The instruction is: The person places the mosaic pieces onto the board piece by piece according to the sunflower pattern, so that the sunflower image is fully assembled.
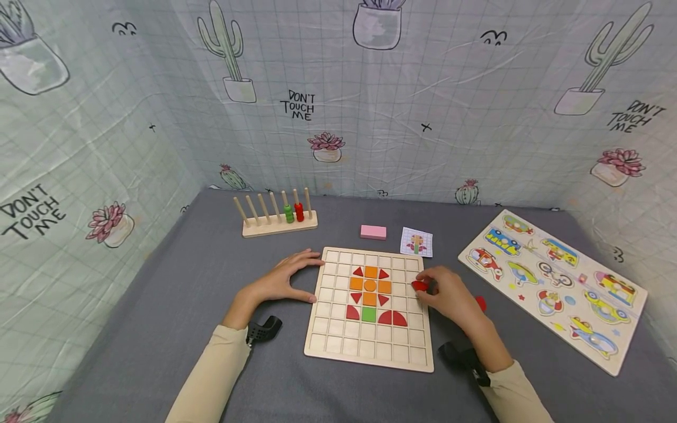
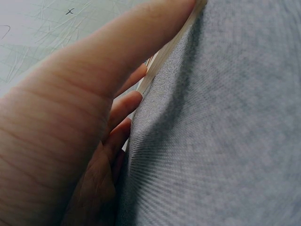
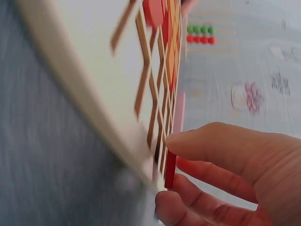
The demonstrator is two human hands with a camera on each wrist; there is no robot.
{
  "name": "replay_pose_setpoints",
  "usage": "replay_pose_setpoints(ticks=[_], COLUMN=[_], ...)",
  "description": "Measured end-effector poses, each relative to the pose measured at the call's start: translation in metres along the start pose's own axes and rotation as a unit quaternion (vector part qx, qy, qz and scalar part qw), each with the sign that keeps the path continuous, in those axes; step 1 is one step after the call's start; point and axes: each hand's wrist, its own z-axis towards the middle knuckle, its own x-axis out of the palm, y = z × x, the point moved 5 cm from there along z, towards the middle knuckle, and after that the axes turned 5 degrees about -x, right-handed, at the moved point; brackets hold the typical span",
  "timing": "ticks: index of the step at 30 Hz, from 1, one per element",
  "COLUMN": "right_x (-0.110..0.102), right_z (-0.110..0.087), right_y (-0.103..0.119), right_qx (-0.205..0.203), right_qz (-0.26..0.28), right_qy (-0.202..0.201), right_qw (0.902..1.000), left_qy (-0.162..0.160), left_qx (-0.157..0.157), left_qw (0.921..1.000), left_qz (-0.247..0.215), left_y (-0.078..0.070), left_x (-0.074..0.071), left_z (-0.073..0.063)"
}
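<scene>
A light wooden grid board (image 1: pixel 365 349) lies on the grey cloth. My left hand (image 1: pixel 282 281) rests against its left edge, thumb and fingers spread and holding nothing. Above the board's right side, my right hand (image 1: pixel 449 294) pinches a red piece (image 3: pixel 170 172) between thumb and fingers; its full outline is partly hidden. On the grid sit orange squares (image 1: pixel 371 299) around an orange circle (image 1: pixel 370 285), with small red triangles (image 1: pixel 383 300) at the corners. Below them are a green square (image 1: pixel 368 314) and three red quarter-circles (image 1: pixel 399 319), one left of it and two right.
Another red piece (image 1: pixel 480 303) lies partly hidden behind the right forearm. Behind the board are a pink block (image 1: pixel 373 232), a pattern card (image 1: pixel 416 242) and a peg stand (image 1: pixel 280 227) with green and red beads. A vehicle puzzle board (image 1: pixel 555 294) lies at the right.
</scene>
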Motion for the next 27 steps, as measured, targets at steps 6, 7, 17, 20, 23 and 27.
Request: replay_pose_setpoints(ticks=[6, 7, 17, 20, 23, 27], right_x=[0.012, 0.013, 0.028, 0.035, 0.040, 0.046], right_z=[0.003, 0.004, 0.005, 0.006, 0.008, 0.011], right_y=[0.015, 0.017, 0.034, 0.042, 0.053, 0.067], right_qx=[-0.028, -0.033, -0.029, -0.037, -0.055, -0.099], right_qz=[0.022, 0.026, 0.055, 0.061, 0.059, 0.047], right_qy=[0.017, 0.020, 0.052, 0.058, 0.064, 0.070], right_qw=[0.9992, 0.9989, 0.9967, 0.9958, 0.9946, 0.9915], left_qy=[0.002, 0.002, 0.005, 0.006, 0.005, 0.003], left_qx=[-0.002, -0.003, -0.005, -0.007, -0.008, -0.011], left_qw=[1.0000, 1.0000, 1.0000, 1.0000, 1.0000, 0.9999], left_qz=[0.000, 0.000, -0.002, -0.002, -0.002, -0.001], left_y=[0.002, 0.002, 0.003, 0.002, 0.002, 0.004], left_x=[0.001, 0.001, 0.001, 0.001, 0.001, 0.001], left_z=[0.000, 0.000, -0.001, -0.001, -0.001, 0.000])
